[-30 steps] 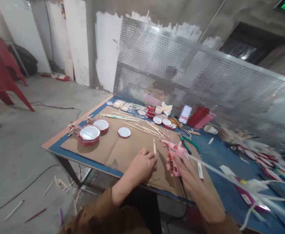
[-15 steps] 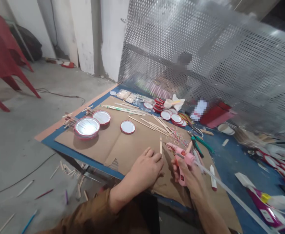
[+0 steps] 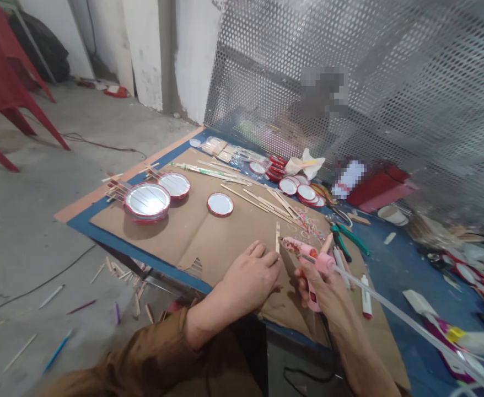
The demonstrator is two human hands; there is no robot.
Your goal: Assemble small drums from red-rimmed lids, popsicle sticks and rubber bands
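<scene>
My right hand point(image 3: 322, 289) is wrapped round a pink hot glue gun point(image 3: 308, 255), from whose back a long clear glue stick point(image 3: 394, 317) sticks out. The gun's nozzle points left, at or very close to a short wooden stick point(image 3: 278, 234). My left hand point(image 3: 252, 275) rests low over the cardboard point(image 3: 184, 231) with its fingers closed on the near end of that stick, which stands out beyond the fingertips. Further left lie a single white lid with a red rim point(image 3: 220, 204) and two lid-shaped pieces point(image 3: 146, 202) with thin sticks attached.
Loose wooden sticks point(image 3: 262, 205), tiny coloured bands point(image 3: 307, 223), stacked red-rimmed lids point(image 3: 307, 192), green-handled pliers point(image 3: 341, 245) and a white tube point(image 3: 366, 298) lie around the hands. A perforated metal panel point(image 3: 258, 94) stands behind the blue table point(image 3: 385, 275). Scraps litter the floor.
The view has shifted slightly. The glue gun's nozzle now sits nearer the wooden stick, at its right side. Both hands keep their grips.
</scene>
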